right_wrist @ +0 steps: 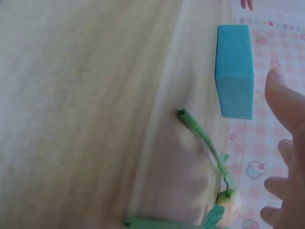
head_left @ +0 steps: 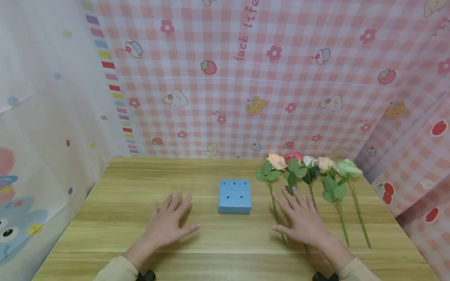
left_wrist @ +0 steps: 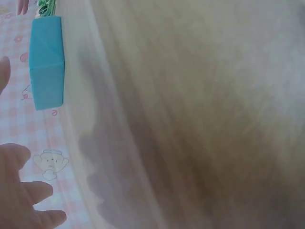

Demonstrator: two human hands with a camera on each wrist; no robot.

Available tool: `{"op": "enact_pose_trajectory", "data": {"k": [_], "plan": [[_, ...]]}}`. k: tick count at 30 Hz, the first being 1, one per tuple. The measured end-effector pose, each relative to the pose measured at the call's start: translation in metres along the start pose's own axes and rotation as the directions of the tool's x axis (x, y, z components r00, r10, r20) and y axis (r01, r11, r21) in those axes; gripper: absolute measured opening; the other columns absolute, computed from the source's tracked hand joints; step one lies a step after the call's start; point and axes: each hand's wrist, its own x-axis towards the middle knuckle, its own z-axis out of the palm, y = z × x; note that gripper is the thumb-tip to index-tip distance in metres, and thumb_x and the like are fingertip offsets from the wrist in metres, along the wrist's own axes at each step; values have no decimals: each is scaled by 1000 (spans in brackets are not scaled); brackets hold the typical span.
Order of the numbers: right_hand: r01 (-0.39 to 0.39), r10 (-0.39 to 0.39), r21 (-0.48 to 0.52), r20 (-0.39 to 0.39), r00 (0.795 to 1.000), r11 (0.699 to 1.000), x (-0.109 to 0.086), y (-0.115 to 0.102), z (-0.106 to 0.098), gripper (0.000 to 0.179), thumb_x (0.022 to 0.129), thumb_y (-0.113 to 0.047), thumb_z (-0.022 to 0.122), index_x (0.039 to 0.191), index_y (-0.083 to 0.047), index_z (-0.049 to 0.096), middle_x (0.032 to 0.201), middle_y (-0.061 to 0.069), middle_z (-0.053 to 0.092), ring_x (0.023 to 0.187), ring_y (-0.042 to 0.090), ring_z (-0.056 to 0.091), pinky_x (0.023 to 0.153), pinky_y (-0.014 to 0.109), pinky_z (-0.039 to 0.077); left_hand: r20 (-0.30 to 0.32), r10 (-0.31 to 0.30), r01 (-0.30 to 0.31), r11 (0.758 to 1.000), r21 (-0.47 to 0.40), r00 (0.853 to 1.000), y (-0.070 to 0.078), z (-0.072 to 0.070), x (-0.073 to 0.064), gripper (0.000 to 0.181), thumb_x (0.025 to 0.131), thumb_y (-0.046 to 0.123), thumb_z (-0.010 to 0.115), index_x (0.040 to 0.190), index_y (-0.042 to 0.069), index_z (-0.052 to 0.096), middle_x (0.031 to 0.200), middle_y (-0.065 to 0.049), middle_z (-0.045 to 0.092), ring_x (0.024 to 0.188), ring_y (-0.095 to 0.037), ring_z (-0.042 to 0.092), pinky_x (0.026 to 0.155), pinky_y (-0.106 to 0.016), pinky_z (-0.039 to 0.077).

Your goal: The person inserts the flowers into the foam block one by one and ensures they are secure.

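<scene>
A blue square foam block (head_left: 234, 197) with several small dark holes in its top sits mid-table. My left hand (head_left: 168, 224) is left of it, fingers spread, holding nothing. To the block's right, my right hand (head_left: 302, 224) has its fingers spread too, over the stems of artificial roses, and grips none of them. The roses lie in a row: a peach rose (head_left: 277, 161), a red rose (head_left: 294, 157), a white rose (head_left: 309, 160), another peach rose (head_left: 325, 164) and a pale green rose (head_left: 349, 168). The block's side (right_wrist: 233, 71) shows in the right wrist view.
The wooden table (head_left: 116, 218) ends at a pink checked cloth (head_left: 225, 89) hanging behind it. A white curtain (head_left: 52, 117) hangs on the left, and more checked cloth on the right. The rose stems point toward the table's front edge.
</scene>
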Motion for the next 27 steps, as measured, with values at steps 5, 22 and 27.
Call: {"op": "enact_pose_trajectory", "data": {"k": [5,22,27], "plan": [[17,-16,21,-46,999,1000,-1,4,7,91,84,-56,72,157,-21,32,158,17,28,143,47,22,107,74,16,-46,31,-32,999,-16,998,4,2,1,89,85,68,63,151,13,43,151,-20,40,137,-47,35,105,-75,20],[18,77,448,-191,979,894,-14,21,4,75,84,-28,80,150,-17,45,145,20,48,132,47,39,100,73,29,-47,-11,-1,969,-248,999,15,-1,17,85,80,58,76,145,10,51,135,-14,58,121,-35,56,100,-54,44],[-33,136,499,-172,976,866,-21,25,-2,72,86,-25,79,149,-16,47,142,20,51,128,47,42,97,74,32,-36,-41,25,936,-351,999,20,-3,23,80,79,50,80,144,12,53,130,-8,63,111,-27,62,92,-51,50]]}}
